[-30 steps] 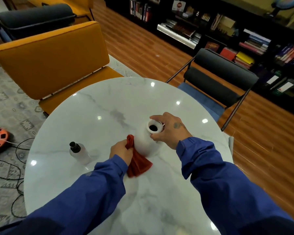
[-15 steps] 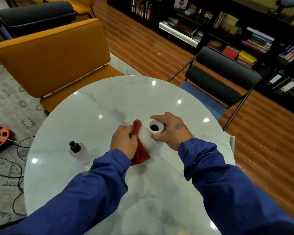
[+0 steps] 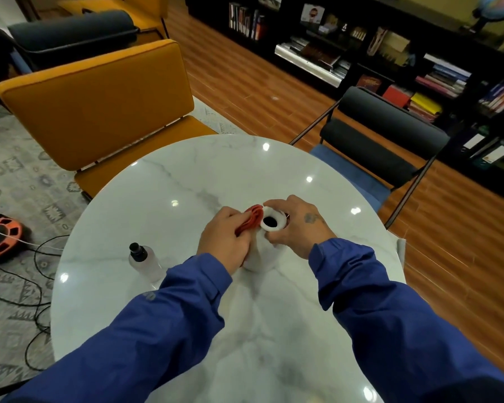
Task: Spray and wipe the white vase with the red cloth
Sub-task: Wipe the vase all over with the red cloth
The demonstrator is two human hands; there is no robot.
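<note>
The vase (image 3: 263, 253) stands upright on the worktop (image 3: 186, 184), a little on my side of its middle, between my two hands. Its mouth faces up at me, a white rim around a dark hole, and I can't tell whether anything is inside.

My left hand (image 3: 226, 237) grips the cloth (image 3: 252, 218), fingers curled over the bunched red folds, and presses them against the left side of the neck, right beside the rim. My right hand (image 3: 298, 228) holds the neck from the other side, thumb and fingers curled round it just under the rim. Both blue sleeves reach in from the near edge.

To the left of the vase, apart from it, the spray bottle (image 3: 144, 260) stands upright. It is a clear bottle with a black top; how full it is I can't tell.

Past the worktop's far-left edge is a yellow chair (image 3: 99, 97), and at the far right a black chair (image 3: 390, 135) with a blue seat. On the rug (image 3: 12, 175) to the left lies an orange cable reel (image 3: 0, 237) with black cord trailing from it. Across the wooden floor (image 3: 245, 77), dark shelves (image 3: 361, 30) hold rows and stacks of books, with binders at the right end.
</note>
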